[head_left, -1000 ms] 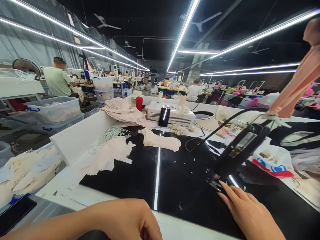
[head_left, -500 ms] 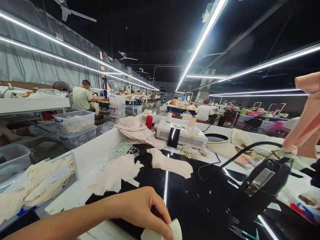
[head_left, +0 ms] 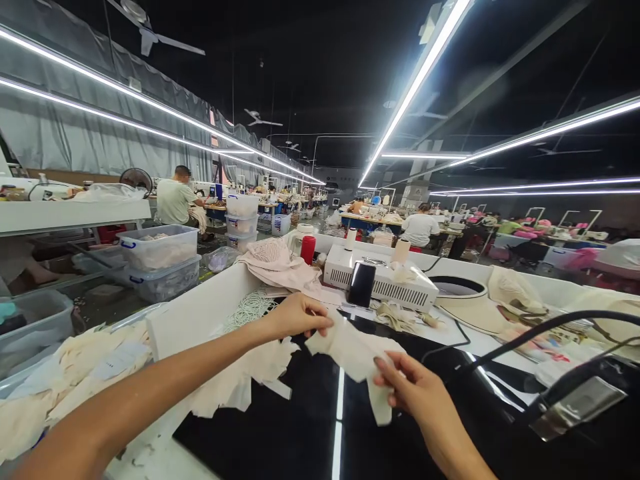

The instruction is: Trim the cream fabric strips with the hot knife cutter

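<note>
Cream fabric pieces (head_left: pixel 350 347) lie over the black glossy tabletop (head_left: pixel 280 447) in front of me. At their upper left corner, the thumb and fingers of my left hand (head_left: pixel 293 316) pinch the cloth. My right hand (head_left: pixel 420 390) grips a cream fabric piece (head_left: pixel 381 405) at the right end, and its lower part hangs towards me. Whether both hands hold one piece or separate layers, I cannot tell. Beneath my left forearm lies a spread pile of pale cut fabric pieces (head_left: pixel 235 383). A tangle of mint-green cord (head_left: pixel 247 310) is just behind that forearm.
A white machine box (head_left: pixel 383 270) with a phone (head_left: pixel 361 283) leaning on it stands behind. To its left are a red thread spool (head_left: pixel 308 249) and pink cloth (head_left: pixel 280 267). A black cable (head_left: pixel 545 328) arches at right, near a metal-plated black tool (head_left: pixel 580 407). Bins (head_left: pixel 163 247) stand left.
My left hand has moved up and away from the near edge to the fabric pieces. My right hand has come into view, gripping cloth. The view has shifted, and the black tool appears lower right.
</note>
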`<act>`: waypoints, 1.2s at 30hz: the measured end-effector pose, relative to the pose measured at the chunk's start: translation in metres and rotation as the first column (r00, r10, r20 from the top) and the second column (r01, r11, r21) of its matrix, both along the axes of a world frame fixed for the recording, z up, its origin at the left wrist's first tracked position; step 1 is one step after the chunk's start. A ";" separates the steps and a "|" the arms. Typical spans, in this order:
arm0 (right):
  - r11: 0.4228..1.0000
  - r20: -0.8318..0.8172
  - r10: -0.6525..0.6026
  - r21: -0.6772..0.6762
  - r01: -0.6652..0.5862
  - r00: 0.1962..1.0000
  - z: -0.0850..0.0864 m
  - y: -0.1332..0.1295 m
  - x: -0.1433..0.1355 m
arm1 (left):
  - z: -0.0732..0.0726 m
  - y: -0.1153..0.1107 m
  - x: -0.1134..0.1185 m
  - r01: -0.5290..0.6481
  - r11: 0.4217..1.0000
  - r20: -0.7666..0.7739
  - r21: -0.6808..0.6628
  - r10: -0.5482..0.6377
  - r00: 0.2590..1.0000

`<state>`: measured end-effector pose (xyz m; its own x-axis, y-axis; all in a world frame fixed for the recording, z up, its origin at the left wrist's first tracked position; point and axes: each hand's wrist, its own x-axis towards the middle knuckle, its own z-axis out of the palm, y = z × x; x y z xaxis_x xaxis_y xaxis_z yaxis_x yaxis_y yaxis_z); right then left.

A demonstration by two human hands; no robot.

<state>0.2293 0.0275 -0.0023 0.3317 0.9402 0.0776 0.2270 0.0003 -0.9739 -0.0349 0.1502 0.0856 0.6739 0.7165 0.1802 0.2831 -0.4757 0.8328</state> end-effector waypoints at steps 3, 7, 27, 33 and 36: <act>0.962 0.128 -0.193 0.218 0.162 0.973 0.013 0.046 0.015 | -0.005 0.032 0.023 -0.092 0.979 0.106 0.180 0.074 0.992; 0.901 0.345 -0.298 0.409 0.144 0.890 0.008 0.086 0.037 | -0.030 0.061 0.038 -0.100 0.937 0.105 0.335 0.069 0.992; 0.955 0.921 -0.246 0.283 -0.084 0.300 -0.055 0.072 0.067 | -0.097 0.065 0.024 0.158 0.845 -0.279 0.512 -0.010 0.960; 0.934 0.903 -0.290 0.339 -0.109 0.318 -0.055 0.050 0.040 | -0.064 0.055 -0.006 0.057 0.870 -0.310 0.489 0.113 0.944; 0.909 0.888 -0.253 0.354 -0.220 0.384 -0.057 0.028 0.012 | -0.045 0.054 -0.041 -0.061 0.881 -0.366 0.470 0.257 0.895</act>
